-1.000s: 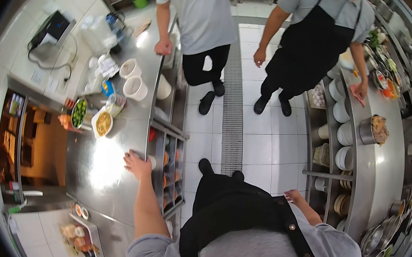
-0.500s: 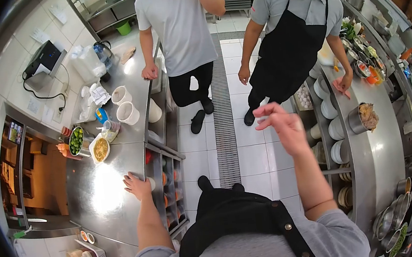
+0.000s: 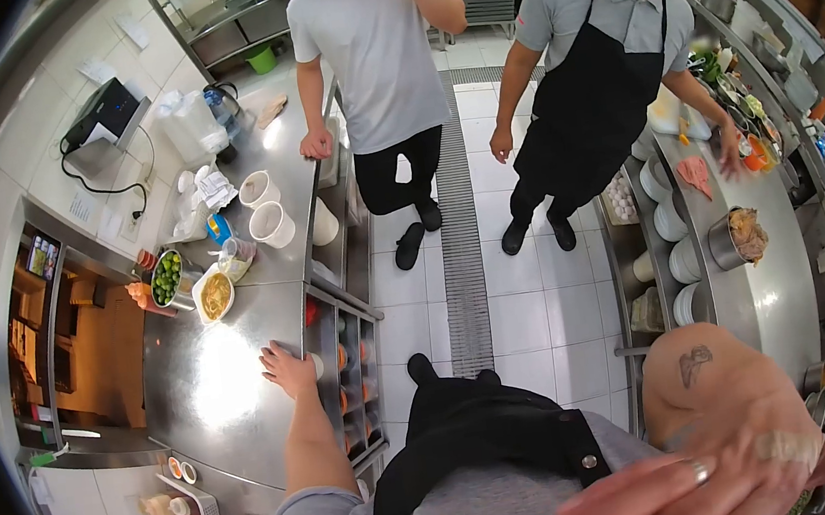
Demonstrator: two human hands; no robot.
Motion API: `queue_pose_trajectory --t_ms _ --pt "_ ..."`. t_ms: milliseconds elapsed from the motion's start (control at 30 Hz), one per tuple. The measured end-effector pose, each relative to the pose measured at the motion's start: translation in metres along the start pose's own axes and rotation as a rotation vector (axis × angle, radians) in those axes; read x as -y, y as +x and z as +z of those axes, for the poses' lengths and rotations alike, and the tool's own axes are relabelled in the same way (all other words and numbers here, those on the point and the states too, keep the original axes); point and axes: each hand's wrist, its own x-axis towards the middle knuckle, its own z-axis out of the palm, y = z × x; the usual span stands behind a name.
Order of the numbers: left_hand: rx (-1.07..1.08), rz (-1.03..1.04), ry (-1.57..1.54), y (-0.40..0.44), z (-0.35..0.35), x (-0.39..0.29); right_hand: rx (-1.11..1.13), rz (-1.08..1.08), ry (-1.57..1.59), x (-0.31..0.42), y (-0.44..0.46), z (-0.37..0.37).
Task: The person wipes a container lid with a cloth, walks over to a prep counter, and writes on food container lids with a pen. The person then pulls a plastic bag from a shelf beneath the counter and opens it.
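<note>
My left hand (image 3: 288,368) rests palm down on the edge of the steel counter (image 3: 177,358), fingers spread, holding nothing. Farther up that counter sit a white bowl of yellowish food (image 3: 216,296), a metal container of green limes (image 3: 167,277) and two white tubs (image 3: 271,225). Raised close to the camera at the lower right, my right hand (image 3: 717,472) is large and blurred, with a ring on one finger; its fingers point left over my chest. The fingertips are smeared or cut off by the lower edge, and no object shows in it.
A person in a white shirt (image 3: 372,61) stands at the left counter. Another in a black apron (image 3: 591,88) stands by the right counter, near a pink cloth (image 3: 695,177) and a metal pot of food (image 3: 737,237). A floor drain (image 3: 467,302) runs between the counters.
My right hand has come up from low at my side, then moved right and close to the camera. The aproned person's hand has left the pink cloth. My left hand stays on the counter.
</note>
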Motion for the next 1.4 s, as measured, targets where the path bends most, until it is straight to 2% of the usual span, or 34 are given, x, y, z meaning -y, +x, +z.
queue_pose_trajectory --t_ms 233,400,600,667,733,800,833,867,900,933,1000,1067,1133,1200,1267,1400 --pt "0.000 0.016 -0.017 -0.003 -0.005 -0.002 -0.042 0.068 -0.021 0.019 0.002 -0.001" --pt "0.015 0.005 -0.019 -0.003 -0.009 -0.005 0.052 -0.052 -0.149 0.027 -0.019 -0.012" --pt "0.000 0.015 -0.009 -0.003 -0.005 -0.003 -0.021 0.021 0.023 0.014 -0.013 -0.013" --pt "-0.004 0.008 -0.010 -0.004 -0.005 -0.003 -0.031 0.007 0.125 0.020 -0.017 -0.021" --pt "0.000 0.003 -0.012 -0.004 -0.005 -0.006 -0.105 -0.045 0.411 0.030 -0.025 -0.039" --pt "0.010 0.003 -0.008 -0.004 -0.009 -0.006 -0.297 -0.141 0.809 0.031 -0.041 -0.059" --pt "0.013 0.001 -0.005 -0.006 -0.010 -0.003 -0.464 -0.156 0.835 0.023 -0.053 -0.070" --pt "0.015 0.000 -0.011 -0.006 -0.011 -0.005 -0.767 0.010 0.561 0.008 -0.075 -0.074" --pt "0.015 -0.001 -0.017 -0.006 -0.012 -0.008 -0.860 0.047 0.398 -0.023 -0.088 -0.078" --pt "0.015 0.000 -0.017 -0.005 -0.012 -0.007 -0.754 0.267 0.134 -0.041 -0.116 -0.085" --pt "0.018 -0.004 -0.022 -0.005 -0.010 -0.006 -0.778 0.559 0.159 -0.083 -0.181 -0.084" --pt "0.010 -0.006 -0.030 -0.005 -0.012 -0.009 -0.894 0.965 0.100 -0.120 -0.237 -0.070" --pt "0.000 0.005 -0.023 -0.006 -0.009 -0.006 -0.901 1.206 -0.107 -0.155 -0.301 -0.053" --pt "0.005 0.000 -0.020 -0.006 -0.009 -0.007 -0.457 1.631 -0.535 -0.161 -0.357 -0.049" --pt "0.007 0.001 -0.018 -0.005 -0.010 -0.009 -0.221 1.706 -0.674 -0.168 -0.428 -0.036" --pt "-0.010 0.013 -0.006 -0.003 -0.006 -0.004 0.038 1.960 -0.833 -0.161 -0.565 -0.025"
